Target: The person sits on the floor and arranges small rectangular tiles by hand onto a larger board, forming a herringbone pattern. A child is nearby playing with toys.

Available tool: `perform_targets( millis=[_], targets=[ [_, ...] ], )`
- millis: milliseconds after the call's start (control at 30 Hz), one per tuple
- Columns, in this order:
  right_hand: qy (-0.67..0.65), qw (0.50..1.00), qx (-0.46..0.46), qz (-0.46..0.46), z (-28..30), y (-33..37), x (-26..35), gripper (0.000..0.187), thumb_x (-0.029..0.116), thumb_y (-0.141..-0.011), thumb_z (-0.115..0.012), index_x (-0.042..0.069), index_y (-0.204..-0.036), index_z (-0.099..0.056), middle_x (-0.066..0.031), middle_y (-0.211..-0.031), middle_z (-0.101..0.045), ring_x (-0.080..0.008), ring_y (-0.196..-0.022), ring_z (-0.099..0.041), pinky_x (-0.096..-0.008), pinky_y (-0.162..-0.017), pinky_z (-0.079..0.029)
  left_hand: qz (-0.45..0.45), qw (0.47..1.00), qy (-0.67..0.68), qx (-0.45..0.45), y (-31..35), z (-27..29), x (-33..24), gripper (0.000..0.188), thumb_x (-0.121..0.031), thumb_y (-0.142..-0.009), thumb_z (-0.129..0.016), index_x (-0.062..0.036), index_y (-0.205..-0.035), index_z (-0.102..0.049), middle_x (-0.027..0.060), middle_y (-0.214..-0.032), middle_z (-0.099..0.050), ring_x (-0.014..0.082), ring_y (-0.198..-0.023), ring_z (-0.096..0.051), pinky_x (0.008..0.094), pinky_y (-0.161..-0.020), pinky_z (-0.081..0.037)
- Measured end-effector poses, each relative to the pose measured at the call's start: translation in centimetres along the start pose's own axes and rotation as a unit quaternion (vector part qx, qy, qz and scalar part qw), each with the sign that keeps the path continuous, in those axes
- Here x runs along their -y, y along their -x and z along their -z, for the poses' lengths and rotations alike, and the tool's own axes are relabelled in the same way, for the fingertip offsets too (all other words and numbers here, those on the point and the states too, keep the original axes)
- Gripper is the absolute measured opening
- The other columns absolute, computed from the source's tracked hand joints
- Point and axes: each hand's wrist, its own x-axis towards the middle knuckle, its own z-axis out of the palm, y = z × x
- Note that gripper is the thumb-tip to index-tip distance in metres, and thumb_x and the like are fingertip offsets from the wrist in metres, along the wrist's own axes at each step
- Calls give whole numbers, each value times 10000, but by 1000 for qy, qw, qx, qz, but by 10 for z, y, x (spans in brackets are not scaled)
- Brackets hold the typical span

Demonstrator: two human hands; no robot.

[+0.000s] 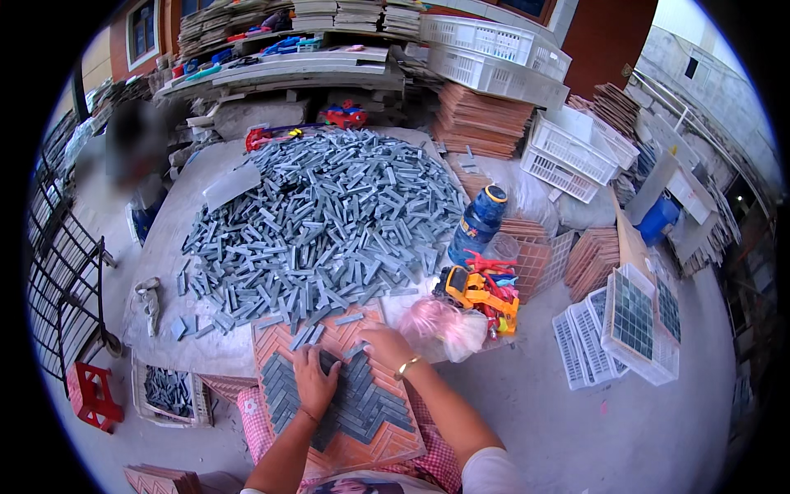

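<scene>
An orange-brown tray (372,453) with a zigzag pattern of slots rests in front of me, partly over pink checked cloth (257,436). Dark grey tile strips (362,405) fill much of it in a herringbone pattern. My left hand (314,382) is over the strips, fingers curled and thumb bent inward; what is between them is unclear. To its right, my right hand (388,347), with a gold bracelet at the wrist, pinches a grey tile strip (355,351) near the tray's far part. A few loose strips (308,335) lie just beyond my left fingers.
A large heap of grey strips (329,222) covers the table. At its right are a blue bottle (478,226), a yellow toy digger (469,288) and pink fluffy stuff (436,323). A crate (197,403), red stool (96,397) and white crates (584,342) stand around. A blurred person (132,165) is far left.
</scene>
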Motion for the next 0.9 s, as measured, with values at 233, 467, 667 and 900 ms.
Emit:
perform_targets(
  millis=[233,467,667,900],
  targets=[
    [96,988,117,23,-2,-31,-10,174,31,-727,-581,73,-893,-613,-143,-893,-596,-320,-869,-582,-397,-761,-457,-17,999,-37,31,3,-6,7,328,-146,-652,-722,-52,-912,-547,114,-997,-514,323,-963,-476,415,-842,-377],
    [50,991,120,33,-3,-30,-5,214,57,-733,-587,86,-940,-628,-154,-941,-619,-323,-893,-592,-404,-793,-466,-194,978,-52,49,10,-3,5,307,-122,-705,-663,-47,-990,-575,107,-1025,-546,293,-949,-510,397,-830,-408],
    [18,999,21,-25,6,-30,-7,284,52,-752,-550,90,-1025,-617,-158,-961,-613,-331,-922,-582,-414,-804,-469,-202,972,-58,104,15,-11,12,274,-113,-767,-587,-34,-1029,-585,96,-1006,-565,246,-911,-528,333,-785,-448],
    [115,991,4,-64,-4,-55,-14,219,78,-802,-464,113,-953,-620,-162,-949,-587,-346,-909,-583,-434,-767,-479,-188,974,-62,114,10,-12,7,289,-98,-746,-590,-18,-1024,-583,98,-992,-568,265,-895,-527,349,-814,-437]
  ],
)
